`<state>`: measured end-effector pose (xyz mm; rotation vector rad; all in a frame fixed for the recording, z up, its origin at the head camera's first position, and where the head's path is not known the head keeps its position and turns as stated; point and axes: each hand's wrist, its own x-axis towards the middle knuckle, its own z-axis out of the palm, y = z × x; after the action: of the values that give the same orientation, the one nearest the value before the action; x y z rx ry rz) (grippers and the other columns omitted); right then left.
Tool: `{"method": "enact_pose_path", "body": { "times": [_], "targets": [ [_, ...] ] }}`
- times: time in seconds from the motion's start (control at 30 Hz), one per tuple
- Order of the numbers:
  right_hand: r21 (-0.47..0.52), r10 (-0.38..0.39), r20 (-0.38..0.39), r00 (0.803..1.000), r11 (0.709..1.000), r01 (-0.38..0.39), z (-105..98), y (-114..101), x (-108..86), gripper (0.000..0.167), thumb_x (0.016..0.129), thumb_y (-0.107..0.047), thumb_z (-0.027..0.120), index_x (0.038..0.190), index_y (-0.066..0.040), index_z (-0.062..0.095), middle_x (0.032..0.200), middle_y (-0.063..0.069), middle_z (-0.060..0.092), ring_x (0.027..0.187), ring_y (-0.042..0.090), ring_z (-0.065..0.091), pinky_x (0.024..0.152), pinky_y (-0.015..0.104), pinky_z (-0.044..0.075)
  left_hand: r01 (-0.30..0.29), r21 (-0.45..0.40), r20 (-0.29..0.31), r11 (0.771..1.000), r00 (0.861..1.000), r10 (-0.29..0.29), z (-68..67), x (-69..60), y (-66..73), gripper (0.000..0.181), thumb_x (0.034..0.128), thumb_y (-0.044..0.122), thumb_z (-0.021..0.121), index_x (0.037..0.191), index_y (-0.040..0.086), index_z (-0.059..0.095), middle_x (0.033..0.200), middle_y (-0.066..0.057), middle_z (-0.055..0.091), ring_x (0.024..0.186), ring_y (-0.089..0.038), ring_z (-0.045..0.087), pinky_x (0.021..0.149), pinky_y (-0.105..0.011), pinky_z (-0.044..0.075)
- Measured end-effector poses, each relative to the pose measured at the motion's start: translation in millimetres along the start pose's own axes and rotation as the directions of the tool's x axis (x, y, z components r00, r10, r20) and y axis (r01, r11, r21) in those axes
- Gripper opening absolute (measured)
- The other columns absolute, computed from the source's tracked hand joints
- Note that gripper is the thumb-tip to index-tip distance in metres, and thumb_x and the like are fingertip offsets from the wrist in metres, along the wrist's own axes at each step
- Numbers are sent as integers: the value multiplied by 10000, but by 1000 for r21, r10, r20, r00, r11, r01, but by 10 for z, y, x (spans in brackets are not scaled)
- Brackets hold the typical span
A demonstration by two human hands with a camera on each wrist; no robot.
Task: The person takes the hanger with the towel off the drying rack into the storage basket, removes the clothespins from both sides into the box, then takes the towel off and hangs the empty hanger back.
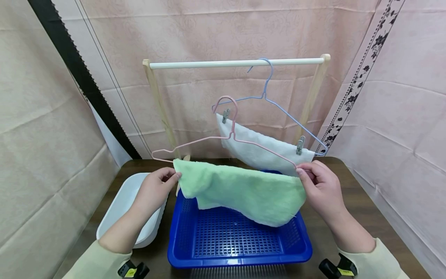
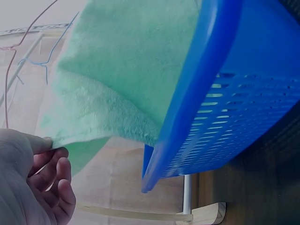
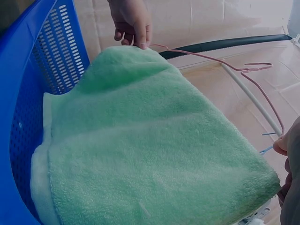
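We see the left hand (image 1: 156,186) pinching a fuzzy green towel (image 1: 240,188) by its corner and the right hand (image 1: 322,188) gripping a slender pink hanger (image 1: 233,126) at one end. The towel droops over a perforated blue plastic basket (image 1: 240,260); behind, metal clips (image 1: 301,145) hold white cloth (image 1: 259,145) on a blue hanger (image 1: 266,84).

We pinch the edge of a green cloth (image 2: 126,61) in our left hand (image 2: 30,183), with a pink hanger (image 2: 6,89) near our grip and a blue basket (image 2: 194,93) beyond.
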<state>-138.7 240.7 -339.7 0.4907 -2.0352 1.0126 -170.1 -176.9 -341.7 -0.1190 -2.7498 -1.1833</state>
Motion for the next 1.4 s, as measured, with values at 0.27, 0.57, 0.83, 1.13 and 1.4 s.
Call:
{"method": "enact_pose_path", "body": {
  "times": [0.27,0.57,0.83,1.13,1.4],
  "targets": [
    [-7,11,-5,1000,1000,-11,10,8,-10,132,825,127,702,884,9,715,705,-28,452,635,25,379,528,172,301,-19,57,54,998,998,16,57,-45,-3,252,982,355,623,1070,136,712,846,-19,647,748,-209,531,635,-340,457],
    [-5,12,-12,1000,1000,-12,21,-14,5,156,788,164,703,870,32,706,694,-20,438,635,18,367,532,158,292,-43,89,111,995,993,33,152,-79,-38,172,979,351,632,969,195,704,738,5,568,684,-193,494,586,-338,429],
    [-1,24,-6,1000,1000,-24,29,-1,-4,177,791,172,700,877,17,711,699,-18,443,631,27,371,522,166,294,-35,105,142,994,990,19,200,-98,-30,172,972,363,640,902,216,695,685,13,554,646,-191,486,559,-335,418],
    [1,35,-2,999,999,-35,41,12,-21,194,802,166,699,883,-9,717,707,-18,463,632,30,381,523,170,302,-27,103,192,994,981,7,254,-130,-12,153,959,351,660,887,221,694,660,13,519,616,-182,474,551,-331,405],
    [-8,34,-1,999,999,-34,40,12,-32,179,818,134,709,896,-26,728,725,-26,486,636,30,397,529,167,315,-50,113,206,992,978,26,270,-156,-1,117,952,320,673,887,229,706,667,31,535,632,-174,477,567,-327,403]
  ]
}}
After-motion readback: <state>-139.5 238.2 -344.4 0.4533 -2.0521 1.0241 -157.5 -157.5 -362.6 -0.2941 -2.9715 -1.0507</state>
